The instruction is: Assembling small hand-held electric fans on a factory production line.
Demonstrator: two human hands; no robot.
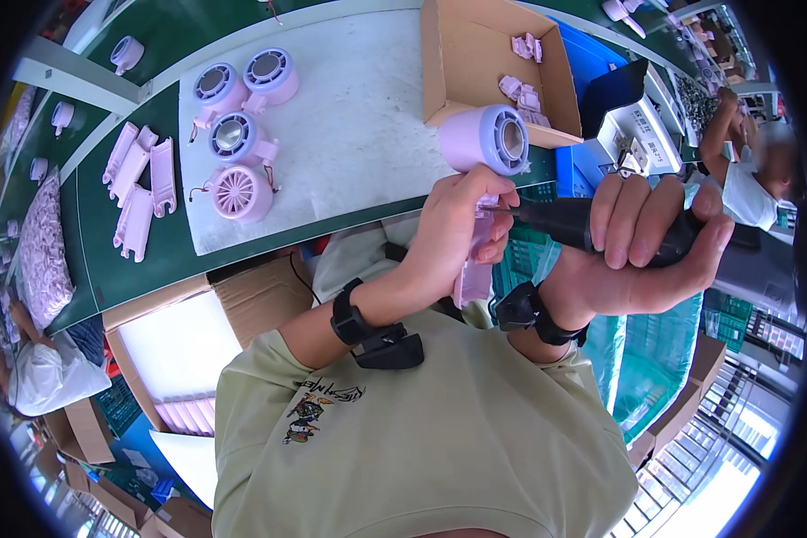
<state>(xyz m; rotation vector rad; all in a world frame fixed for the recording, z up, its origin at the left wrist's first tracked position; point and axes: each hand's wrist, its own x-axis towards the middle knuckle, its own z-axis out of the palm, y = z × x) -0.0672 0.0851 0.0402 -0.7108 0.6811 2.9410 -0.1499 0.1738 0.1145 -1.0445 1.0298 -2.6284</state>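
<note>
In my left hand [444, 233] is a pink handheld fan [480, 139] with a lavender rim round its head; my fingers wrap its neck and handle. Its round head points up and to the right, beside the cardboard box. My right hand [646, 247] grips a black electric screwdriver [558, 220], held nearly level. The tool's tip meets the fan's neck by my left fingers, which partly hide the contact. Several pink fan heads [240, 193] stand on the pale mat to the left. Beyond them lie curved pink handle shells [163, 177].
A cardboard box [464, 67] with small pink parts stands on the pale mat [350, 125], next to a blue bin [587, 54] and a white box [641, 134]. A bag of pink parts [45, 251] is at far left. Other people work at both sides.
</note>
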